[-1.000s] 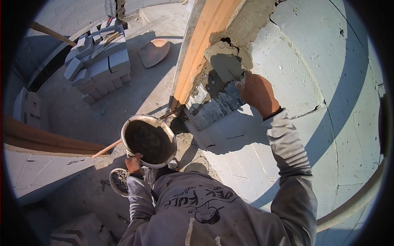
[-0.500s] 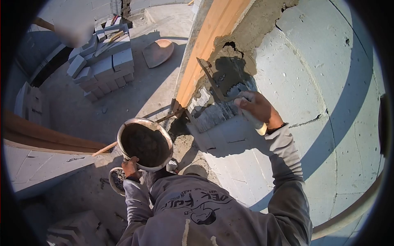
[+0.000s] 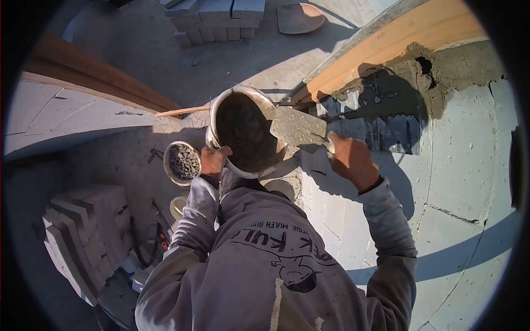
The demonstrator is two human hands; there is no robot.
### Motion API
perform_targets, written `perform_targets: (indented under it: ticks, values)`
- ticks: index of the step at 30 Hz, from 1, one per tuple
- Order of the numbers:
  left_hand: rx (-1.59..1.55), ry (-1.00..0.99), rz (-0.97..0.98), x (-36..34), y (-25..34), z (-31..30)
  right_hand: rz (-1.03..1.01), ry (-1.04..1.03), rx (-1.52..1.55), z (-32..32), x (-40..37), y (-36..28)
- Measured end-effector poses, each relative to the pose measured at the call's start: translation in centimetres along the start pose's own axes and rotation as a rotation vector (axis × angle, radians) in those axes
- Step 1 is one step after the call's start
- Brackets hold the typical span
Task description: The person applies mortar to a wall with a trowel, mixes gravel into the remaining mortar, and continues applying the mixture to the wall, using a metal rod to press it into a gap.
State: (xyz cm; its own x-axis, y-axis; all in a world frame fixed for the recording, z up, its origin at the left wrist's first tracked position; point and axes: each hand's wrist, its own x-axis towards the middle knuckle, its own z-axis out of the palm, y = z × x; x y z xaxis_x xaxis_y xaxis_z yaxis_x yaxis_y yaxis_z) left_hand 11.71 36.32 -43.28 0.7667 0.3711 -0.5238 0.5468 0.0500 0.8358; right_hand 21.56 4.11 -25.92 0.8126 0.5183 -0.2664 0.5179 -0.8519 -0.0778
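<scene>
My left hand [image 3: 215,161] grips the near-left rim of a bucket [image 3: 212,132] with dark wet mortar [image 3: 243,135] inside. My right hand [image 3: 354,161] is closed around the handle of a trowel [image 3: 302,128]. The trowel's broad, mortar-smeared blade lies flat across the bucket's right rim, its front edge over the mortar. Beyond my right hand, the pale block wall [image 3: 458,165] carries a patch of wet grey mortar [image 3: 395,94] beside an orange-brown wooden frame [image 3: 381,47]. Shadow covers part of that patch.
A small pail [image 3: 167,164] of grey chunks stands left of the bucket. Block stacks rise at lower left [image 3: 91,231] and at the top [image 3: 215,22], near a shallow pan [image 3: 301,21]. Another wooden frame [image 3: 105,74] runs along the left wall.
My right hand has brought the trowel from the wall patch down and left to the bucket. The view has swung, so the bucket sits farther right and higher; my left hand still holds it.
</scene>
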Motion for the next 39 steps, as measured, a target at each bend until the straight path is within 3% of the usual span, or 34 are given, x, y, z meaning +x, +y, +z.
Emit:
perform_targets:
  ticks: [3,5,7,9,11,13,16,19,21,23,31,33,34,36,39]
  values:
    - [0.037,-0.009,0.002,-2.0,1.8,0.1,-0.030,-0.054,-0.214,5.1,4.3,-1.9]
    - [0.104,-0.039,0.028,-2.0,1.6,0.4,-0.073,0.077,-0.299,7.4,6.3,-3.4]
    - [0.120,-0.072,0.010,-2.4,0.5,0.4,-0.096,0.016,-0.307,10.4,8.5,-3.9]
    - [0.059,-0.046,0.051,-4.2,2.9,1.3,-0.121,-0.045,-0.306,11.8,8.9,-4.4]
    - [0.105,-0.021,0.088,-3.7,2.3,1.5,-0.240,-0.135,-0.120,12.3,8.9,-4.4]
    - [0.164,-0.020,0.039,-4.0,3.8,1.0,-0.193,-0.085,0.061,14.8,7.5,-4.1]
    - [-0.015,-0.122,0.035,-3.3,2.0,0.8,-0.084,-0.223,0.150,16.0,5.5,-5.5]
    - [0.124,-0.072,0.091,-3.4,3.0,0.8,-0.010,-0.256,0.246,16.2,5.7,-7.5]
    - [0.179,-0.127,0.003,-2.9,2.3,0.5,-0.018,-0.232,0.357,15.7,6.0,-7.8]
    - [0.117,-0.107,0.157,-2.9,1.5,0.6,-0.022,-0.199,0.409,14.6,6.5,-7.5]
    - [0.296,-0.125,0.156,-2.8,3.0,1.0,-0.069,-0.119,0.498,12.7,5.9,-3.7]
    - [0.212,-0.108,0.197,-2.9,2.9,1.2,0.054,-0.319,0.413,11.7,5.7,-3.0]
    - [0.240,-0.096,0.226,-2.5,2.3,1.2,0.056,-0.316,0.409,11.7,5.5,-2.9]
    - [0.265,-0.088,0.270,-1.3,1.0,1.4,0.031,-0.078,0.424,11.7,5.1,-2.3]
    - [0.206,-0.065,0.272,-0.5,0.0,1.9,-0.040,0.090,0.391,11.3,4.0,-0.8]
